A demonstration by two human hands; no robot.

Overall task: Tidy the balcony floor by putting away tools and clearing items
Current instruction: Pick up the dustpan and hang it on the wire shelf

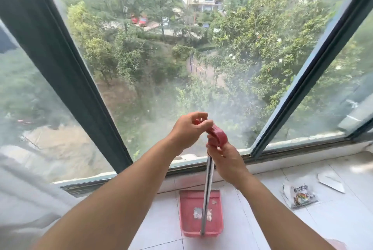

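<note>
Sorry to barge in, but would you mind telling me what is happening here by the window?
A person stands at the balcony window holding a long-handled pink dustpan upright on the tiled floor. The right hand grips the top of the metal handle, and the left hand pinches the pink grip at its end. A few scraps lie in the pan. On the floor to the right, a printed plastic packet and a white shard have not been picked up.

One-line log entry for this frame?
both hands grip dustpan handle | left hand | right hand | dustpan on floor | scraps inside
</note>
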